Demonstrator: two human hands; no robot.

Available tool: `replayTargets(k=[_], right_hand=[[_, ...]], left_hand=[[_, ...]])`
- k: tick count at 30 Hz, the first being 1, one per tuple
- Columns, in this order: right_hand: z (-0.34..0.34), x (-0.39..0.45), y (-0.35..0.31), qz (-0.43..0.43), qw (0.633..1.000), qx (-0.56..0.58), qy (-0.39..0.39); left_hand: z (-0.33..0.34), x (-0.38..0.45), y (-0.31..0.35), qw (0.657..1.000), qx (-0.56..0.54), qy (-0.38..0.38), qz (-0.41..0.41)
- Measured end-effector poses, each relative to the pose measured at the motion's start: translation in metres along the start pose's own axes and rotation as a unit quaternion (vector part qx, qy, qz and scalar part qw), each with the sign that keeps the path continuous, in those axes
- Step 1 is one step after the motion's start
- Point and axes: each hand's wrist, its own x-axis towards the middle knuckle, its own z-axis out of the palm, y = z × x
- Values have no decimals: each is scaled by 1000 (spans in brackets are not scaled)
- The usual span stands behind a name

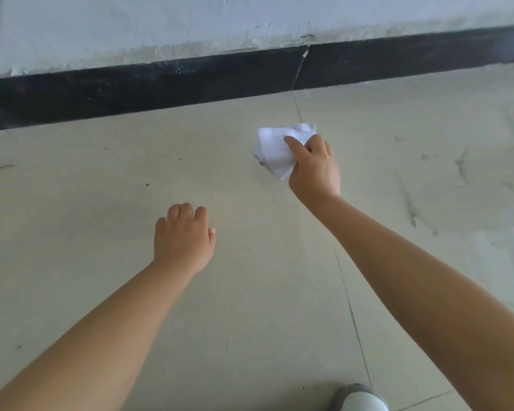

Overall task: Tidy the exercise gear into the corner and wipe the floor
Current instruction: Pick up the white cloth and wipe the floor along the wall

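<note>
My right hand [313, 169] grips a crumpled white cloth [275, 149] low over the pale tiled floor [101, 203], close to the wall. The cloth sticks out up and to the left of my fingers. My left hand [183, 234] hovers over the floor nearer to me, fingers curled loosely and holding nothing. No exercise gear is in view.
A black skirting band [161, 81] runs along the base of a scuffed white wall [190, 22]. Dark smudges mark the tiles at the right [410, 209]. The toe of a grey shoe [359, 398] shows at the bottom edge.
</note>
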Motion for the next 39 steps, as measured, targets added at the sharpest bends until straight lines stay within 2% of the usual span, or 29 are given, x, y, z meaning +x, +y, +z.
replayTargets(k=[2,4,9,12,15,19,21,26,29,32,33,35,39], right_hand=[[-1,-12,25,29,993,-90,-67],[6,-20,40,33,984,-134,-115],[25,-16,47,-27,992,-68,-98],[25,-14,57,-26,994,-53,-92],[12,-21,78,-22,997,-72,-36],[-3,-62,134,28,998,-52,10],[-7,-90,163,47,995,-80,35],[5,-139,203,141,988,-54,-33],[0,-139,213,209,978,9,-1],[-16,-109,225,326,944,52,23],[-16,-96,224,340,938,63,26],[-14,-68,210,326,942,82,19],[-3,-18,167,237,962,136,-20]], left_hand=[[3,4,14,1000,-1,-1,25],[2,8,25,999,-13,2,41],[-1,12,36,998,-32,18,56],[-4,11,41,996,-5,13,88],[-10,14,51,997,-2,10,75],[-17,23,73,996,-14,16,86],[-20,26,88,994,-10,9,107],[-24,32,122,987,24,-6,159],[-21,33,130,984,45,-9,174],[-21,31,135,982,23,22,185],[-23,32,138,983,29,19,179],[-26,35,145,984,55,4,166],[-25,41,151,987,84,6,137]])
